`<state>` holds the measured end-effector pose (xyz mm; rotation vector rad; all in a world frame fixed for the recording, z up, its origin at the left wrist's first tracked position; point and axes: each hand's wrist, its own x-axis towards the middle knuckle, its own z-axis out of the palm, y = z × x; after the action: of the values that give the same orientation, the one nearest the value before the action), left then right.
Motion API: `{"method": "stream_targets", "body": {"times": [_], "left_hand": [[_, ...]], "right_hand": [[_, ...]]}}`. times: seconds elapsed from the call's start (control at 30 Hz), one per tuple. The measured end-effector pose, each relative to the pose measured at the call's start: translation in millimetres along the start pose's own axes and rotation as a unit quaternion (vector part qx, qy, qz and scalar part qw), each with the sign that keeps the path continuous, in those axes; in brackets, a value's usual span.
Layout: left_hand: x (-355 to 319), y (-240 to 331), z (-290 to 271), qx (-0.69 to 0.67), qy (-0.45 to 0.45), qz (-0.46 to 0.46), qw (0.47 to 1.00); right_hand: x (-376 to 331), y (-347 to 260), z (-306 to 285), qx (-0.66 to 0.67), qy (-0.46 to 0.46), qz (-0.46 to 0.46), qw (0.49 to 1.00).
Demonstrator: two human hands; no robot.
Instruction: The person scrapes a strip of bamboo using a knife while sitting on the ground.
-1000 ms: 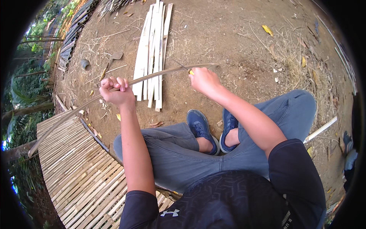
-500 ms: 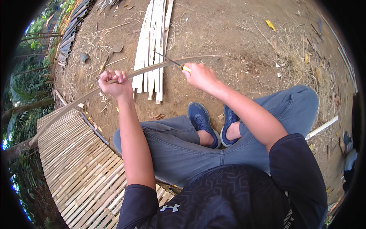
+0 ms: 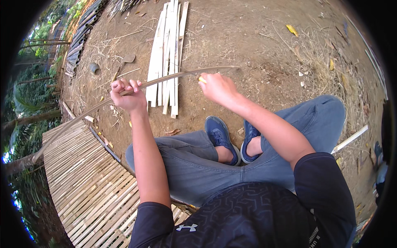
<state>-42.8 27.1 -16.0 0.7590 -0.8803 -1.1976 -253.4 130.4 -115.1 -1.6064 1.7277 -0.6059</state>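
Observation:
A long, thin brown strip, apparently bamboo, runs in a shallow curve from the slatted bench at lower left to past my right hand. My left hand is closed round it, fingers curled over the top. Closed on the yellow handle of a knife, my right hand is just below the strip's far right part. The knife's blade is thin and smeared, and it meets or crosses the strip; whether it cuts into it I cannot tell.
Pale split strips lie in a bundle on the dirt ahead. A bench of bamboo slats is at my left. Beyond are a short grey tube, a flat-bladed tool and stacked dark poles. My crossed legs are below my hands.
The knife's blade, which stuck up across the strip, has tipped lower and now shows only faintly. My right hand has turned slightly; my left keeps its grip. The whole view has shifted slightly.

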Motion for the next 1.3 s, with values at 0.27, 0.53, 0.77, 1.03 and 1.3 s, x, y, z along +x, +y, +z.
{"method": "stream_targets", "body": {"times": [0.27, 0.53, 0.77, 1.03, 1.3], "left_hand": [[3, 0, -10, 0.001, 0.057, -0.021, 0.998], [0, -4, 3, -0.004, 0.017, -0.004, 1.000], [8, -5, 1, -0.017, 0.028, 0.011, 0.999], [4, -4, -19, -0.028, -0.004, 0.018, 0.999], [0, -1, 0, -0.013, 0.017, 0.003, 1.000]], "right_hand": [[-9, -21, -4, 0.035, -0.033, 0.062, 0.997], [1, -1, 25, 0.066, 0.100, -0.043, 0.992], [21, 23, 2, 0.226, -0.075, 0.118, 0.964], [-5, -29, 4, 0.006, 0.034, 0.043, 0.998], [-5, -16, -21, 0.015, -0.007, 0.095, 0.995]]}}
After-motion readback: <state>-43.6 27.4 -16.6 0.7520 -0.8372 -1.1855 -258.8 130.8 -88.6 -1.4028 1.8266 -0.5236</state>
